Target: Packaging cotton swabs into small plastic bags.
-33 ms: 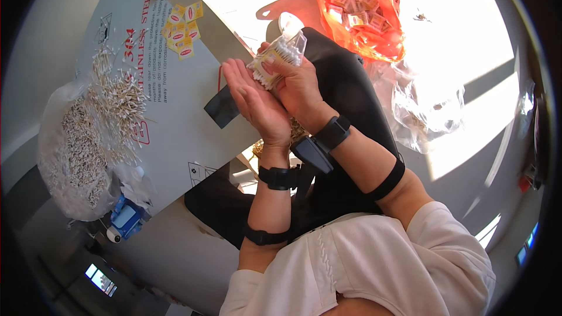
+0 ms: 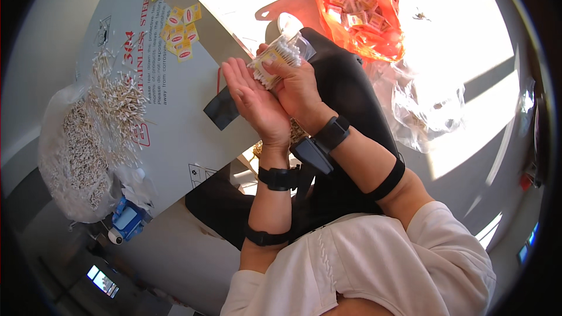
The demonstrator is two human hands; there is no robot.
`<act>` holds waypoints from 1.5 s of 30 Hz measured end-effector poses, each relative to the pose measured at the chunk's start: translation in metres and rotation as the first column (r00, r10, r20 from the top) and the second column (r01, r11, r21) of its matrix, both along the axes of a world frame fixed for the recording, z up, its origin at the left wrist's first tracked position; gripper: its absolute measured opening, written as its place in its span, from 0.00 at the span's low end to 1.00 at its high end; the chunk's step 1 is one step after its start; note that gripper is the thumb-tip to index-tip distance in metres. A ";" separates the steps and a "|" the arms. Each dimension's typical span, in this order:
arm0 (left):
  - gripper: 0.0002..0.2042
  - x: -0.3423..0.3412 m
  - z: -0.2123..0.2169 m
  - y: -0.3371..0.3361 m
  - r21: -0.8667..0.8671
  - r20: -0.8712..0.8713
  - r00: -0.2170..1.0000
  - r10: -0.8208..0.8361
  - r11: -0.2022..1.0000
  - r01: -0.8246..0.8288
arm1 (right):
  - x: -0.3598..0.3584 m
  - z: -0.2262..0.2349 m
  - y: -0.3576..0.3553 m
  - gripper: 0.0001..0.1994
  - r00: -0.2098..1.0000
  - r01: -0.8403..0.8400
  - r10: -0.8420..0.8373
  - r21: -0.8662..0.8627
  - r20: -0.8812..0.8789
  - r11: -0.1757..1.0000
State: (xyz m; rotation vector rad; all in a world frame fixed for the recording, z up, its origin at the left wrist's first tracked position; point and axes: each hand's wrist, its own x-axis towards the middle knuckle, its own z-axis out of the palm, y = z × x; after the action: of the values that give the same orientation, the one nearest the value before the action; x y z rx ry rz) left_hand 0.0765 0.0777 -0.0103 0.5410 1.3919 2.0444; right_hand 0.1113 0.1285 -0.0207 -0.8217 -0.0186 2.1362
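Note:
My right hand point(image 2: 301, 88) is closed round a small clear plastic box of cotton swabs point(image 2: 276, 63) with a yellow label, its thumb across the front. White swab tips stick out at the box's upper end, where a clear flap point(image 2: 305, 50) hangs open to the side. Right beside it, my left hand point(image 2: 256, 102) is open, palm up and fingers stretched out, its edge against the right hand. Nothing lies in the left palm. Both hands are above the gap between the table edge and a black seat.
On the steel table point(image 2: 181, 123) lie several small yellow boxes point(image 2: 182, 32), loose cotton swabs point(image 2: 120, 102) and a clear bag of swabs point(image 2: 82, 152). A blue pack point(image 2: 127, 219) is by the near edge. An orange bag point(image 2: 392, 44) of filled boxes stands beyond the black seat point(image 2: 345, 82).
The clear flap has swung outward and down from the box's top, baring more swab tips. Both hands stay almost in place.

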 end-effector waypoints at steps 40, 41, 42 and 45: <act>0.43 -0.007 0.031 -0.008 -0.152 0.335 0.939 -0.075 0.980 0.132 | 0.001 -0.001 0.011 0.18 0.999 0.038 -0.039 -0.006 -0.032 0.999; 0.43 -0.007 0.031 -0.009 -0.151 0.333 0.940 -0.077 0.980 0.133 | 0.001 0.000 0.011 0.18 0.998 0.038 -0.038 -0.011 -0.043 0.999; 0.42 -0.008 0.031 -0.012 -0.164 0.307 0.951 -0.043 0.982 0.098 | 0.001 0.000 0.011 0.17 0.998 0.037 -0.038 -0.015 -0.055 0.999; 0.40 -0.010 0.033 -0.018 -0.212 0.323 0.946 0.016 0.976 0.056 | 0.002 0.003 0.010 0.18 0.996 0.042 -0.044 -0.036 -0.081 0.998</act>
State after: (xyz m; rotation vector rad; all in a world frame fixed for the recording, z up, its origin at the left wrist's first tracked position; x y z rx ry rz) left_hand 0.0663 0.0598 0.0228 0.1158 1.3780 1.8328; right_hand 0.1130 0.1380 -0.0181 -0.7467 0.0777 2.1330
